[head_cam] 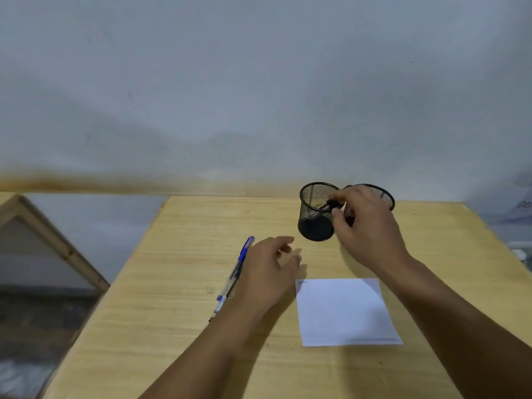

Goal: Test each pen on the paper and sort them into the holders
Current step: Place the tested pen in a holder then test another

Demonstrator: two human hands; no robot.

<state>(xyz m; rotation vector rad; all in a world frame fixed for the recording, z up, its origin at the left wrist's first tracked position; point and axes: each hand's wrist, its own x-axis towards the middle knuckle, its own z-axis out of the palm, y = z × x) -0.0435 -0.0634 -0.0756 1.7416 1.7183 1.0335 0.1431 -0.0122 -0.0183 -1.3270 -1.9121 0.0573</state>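
Two black mesh holders stand at the table's back: the left holder [316,214] and the right holder [377,195], partly hidden behind my right hand [365,226]. That hand pinches the top of a black pen [331,205] whose lower part is inside the left holder. My left hand [267,272] hovers over the table with fingers loosely apart and nothing in it. Pens with blue caps [234,276] lie just left of that hand, partly under it. A white paper [344,311] with a small scribble in its top left corner lies below my right arm.
The wooden table [178,312] ends at its left edge, beyond which a wooden frame [54,240] leans near the floor. A pale wall rises behind the table's back edge.
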